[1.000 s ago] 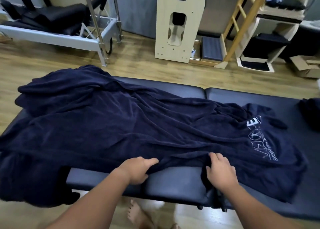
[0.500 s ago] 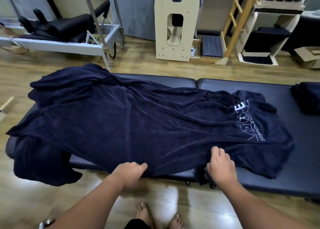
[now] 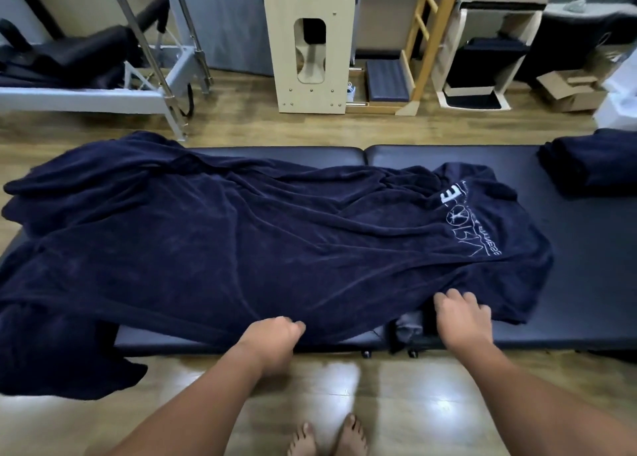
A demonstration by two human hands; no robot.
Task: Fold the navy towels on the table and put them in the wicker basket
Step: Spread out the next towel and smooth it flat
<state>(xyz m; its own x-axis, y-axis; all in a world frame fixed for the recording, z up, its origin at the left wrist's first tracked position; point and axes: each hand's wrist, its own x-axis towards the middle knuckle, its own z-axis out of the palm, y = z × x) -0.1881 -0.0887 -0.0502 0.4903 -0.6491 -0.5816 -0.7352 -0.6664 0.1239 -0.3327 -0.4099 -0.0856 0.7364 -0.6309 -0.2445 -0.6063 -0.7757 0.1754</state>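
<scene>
Hands work the near edge of a big navy towel [image 3: 262, 249] spread across the padded surface [image 3: 586, 283]. The left hand [image 3: 272, 338] is curled into a grip, pinching the towel's hem at the surface's front edge. The right hand [image 3: 462, 317] lies just to its right with fingers bent over the hem beside the gap between the two cushions; it seems to hold the cloth, though the fingertips are tucked under the fabric.

The towel lies rumpled, covering most of the left cushion and reaching onto the right one. Its left end spills off the surface and hangs toward the wooden floor [image 3: 413, 386]. White lettering [image 3: 465, 224] shows on the towel's right part. A second navy towel [image 3: 593, 162] sits bundled at the far right corner of the surface, well apart from the hands.

Bare feet [image 3: 327, 435] stand on the floor below the arms. Behind the surface stand a metal-framed exercise bed [image 3: 103, 87], a pale wooden panel [image 3: 310, 42], a wooden ladder [image 3: 424, 42] and a cardboard box [image 3: 568, 88].
</scene>
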